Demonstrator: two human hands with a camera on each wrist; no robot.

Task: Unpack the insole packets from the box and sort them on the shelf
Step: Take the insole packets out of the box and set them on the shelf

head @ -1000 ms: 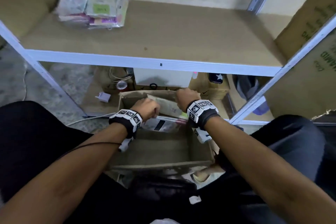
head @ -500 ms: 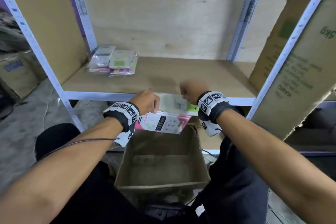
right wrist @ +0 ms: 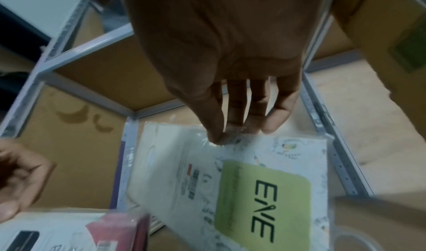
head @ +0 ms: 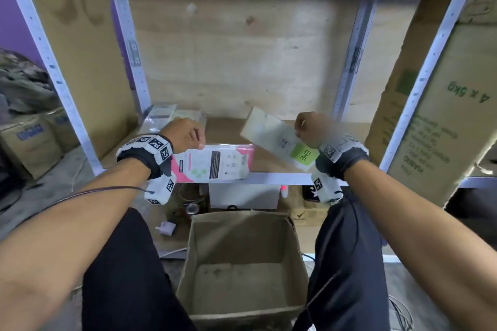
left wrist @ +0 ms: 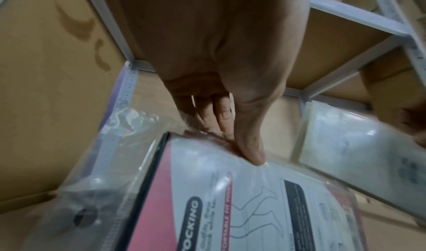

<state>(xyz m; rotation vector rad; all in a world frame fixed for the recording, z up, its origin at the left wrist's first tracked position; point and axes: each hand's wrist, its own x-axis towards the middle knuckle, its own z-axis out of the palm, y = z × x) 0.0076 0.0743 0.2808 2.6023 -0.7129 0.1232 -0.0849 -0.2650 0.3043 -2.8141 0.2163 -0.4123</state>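
insole packets are in both your hands, held over the front edge of the wooden shelf (head: 271, 129). your left hand (head: 184, 135) pinches the top edge of the pink and white packet (head: 215, 162), thumb on the front of its clear plastic sleeve and fingers curled behind it, as the left wrist view shows (left wrist: 250, 151). that packet lies flat-on to you, its long side running left to right, low against the shelf's white front rail (head: 279, 178); whether it touches the rail you cannot tell from here. your right hand (head: 312, 129) pinches the pale packet with the green eve label (head: 279, 140) at its upper edge, thumb and fingertips closed on the plastic (right wrist: 215, 138). this one is tilted, its far end pointing up and left over the shelf board, its green label end near your wrist. the two packets are near each other but apart.

at the back left corner of the shelf lies a small stack of packets (head: 172, 118), partly hidden behind your left hand and blurred. below, between your knees, stands the open cardboard box (head: 242, 263), its bare bottom showing. a tall printed carton (head: 441, 121) leans at the right of the shelf frame, and brown boxes (head: 29, 140) sit on the floor to the left.
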